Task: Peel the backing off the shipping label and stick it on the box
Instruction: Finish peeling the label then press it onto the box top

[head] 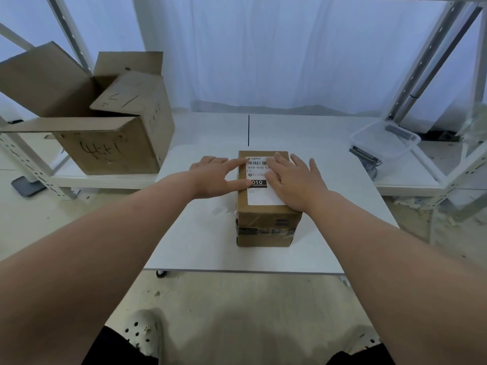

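The label (259, 196) lies on top of the box (266, 227) at the middle of the table (200, 233). Our left hand (213, 177) presses its left edge with straight finger and thumb; our right hand (295, 180) lies flat and open on its right side. We should rub outward towards the near corners, so no bubbles form
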